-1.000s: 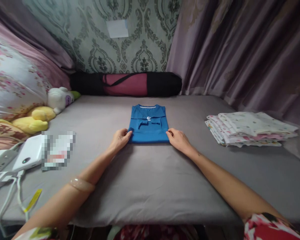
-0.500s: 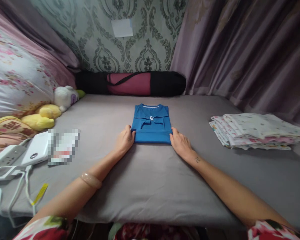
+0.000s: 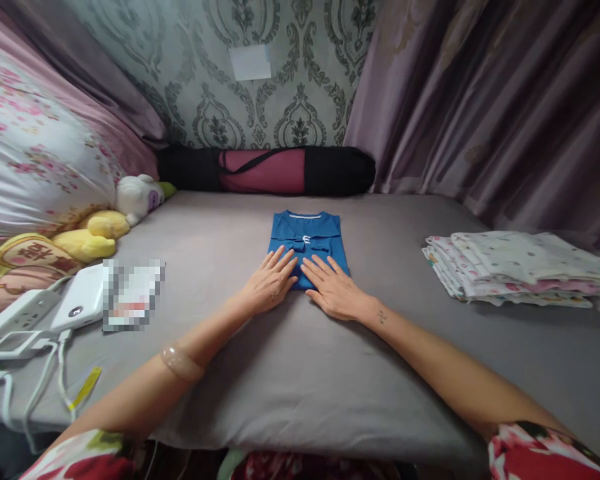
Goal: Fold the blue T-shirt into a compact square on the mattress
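A blue T-shirt (image 3: 307, 227), folded into a compact rectangle, lies on the grey bed sheet (image 3: 300, 373) with its white-trimmed neckline at the far end. My left hand (image 3: 269, 280) rests flat on the shirt's near left part, fingers stretched out. On the near right part lies my right hand (image 3: 333, 287), palm down with its fingers spread. Neither hand grips the cloth. Between them a strip of blue shows, and the hands cover most of the shirt's near edge.
A stack of folded patterned cloths (image 3: 520, 267) sits at the right. Along the wall lies a black and maroon long bag (image 3: 263, 170). To the left are plush toys (image 3: 87, 237), a white power bank (image 3: 86, 297), a power strip (image 3: 23, 313) and cables.
Both hands have let go of the shirt's side edges and moved inward onto its top, now flat with fingers extended. The view has shifted slightly.
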`<state>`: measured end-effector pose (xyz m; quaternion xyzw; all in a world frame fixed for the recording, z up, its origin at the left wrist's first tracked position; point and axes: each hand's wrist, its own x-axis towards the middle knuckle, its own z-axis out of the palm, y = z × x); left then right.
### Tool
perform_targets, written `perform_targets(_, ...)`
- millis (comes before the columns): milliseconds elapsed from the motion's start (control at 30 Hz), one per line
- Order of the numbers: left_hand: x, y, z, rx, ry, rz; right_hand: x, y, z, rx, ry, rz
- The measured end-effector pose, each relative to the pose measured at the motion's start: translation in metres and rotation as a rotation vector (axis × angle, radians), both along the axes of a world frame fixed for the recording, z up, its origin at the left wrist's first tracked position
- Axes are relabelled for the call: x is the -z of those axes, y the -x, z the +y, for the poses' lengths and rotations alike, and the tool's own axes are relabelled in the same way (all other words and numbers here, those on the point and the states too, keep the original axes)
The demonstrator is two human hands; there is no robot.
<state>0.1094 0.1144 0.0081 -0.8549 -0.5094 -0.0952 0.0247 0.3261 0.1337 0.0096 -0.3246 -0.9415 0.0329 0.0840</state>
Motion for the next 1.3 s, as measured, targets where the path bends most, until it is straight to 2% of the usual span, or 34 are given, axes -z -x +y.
perform_targets(133, 0.012, -0.001, 0.007, -0.002, 0.101, 0.061, 0.008, 0.002, 0.006, -0.045, 0.065, -0.04)
perform_targets(267, 0.019, 0.003, 0.01, 0.005, 0.157, 0.066, 0.009, 0.0, 0.008, -0.052, 0.112, -0.031)
perform_targets(367, 0.016, 0.004, 0.01, 0.012, 0.155, 0.079, 0.005, 0.0, 0.009, -0.06, 0.127, -0.056)
perform_targets(467, 0.01, 0.005, 0.007, 0.043, 0.073, 0.085, 0.0, -0.004, 0.009, -0.063, 0.111, -0.066)
perform_targets(567, 0.01, 0.009, 0.003, 0.099, 0.012, 0.062, -0.002, -0.012, 0.009, -0.08, 0.089, -0.057)
perform_targets(733, 0.02, 0.016, 0.002, 0.093, 0.137, 0.038, 0.002, -0.021, 0.007, -0.111, 0.144, -0.058)
perform_targets(933, 0.014, 0.022, 0.001, 0.095, 0.178, 0.017, 0.004, -0.027, 0.009, -0.103, 0.151, -0.051)
perform_targets(1133, 0.017, 0.034, 0.0, 0.034, 0.226, -0.034, 0.013, -0.04, 0.012, -0.051, 0.128, -0.03)
perform_targets(1300, 0.014, 0.036, -0.001, 0.025, 0.239, -0.041, 0.009, -0.046, 0.012, -0.021, 0.166, -0.019)
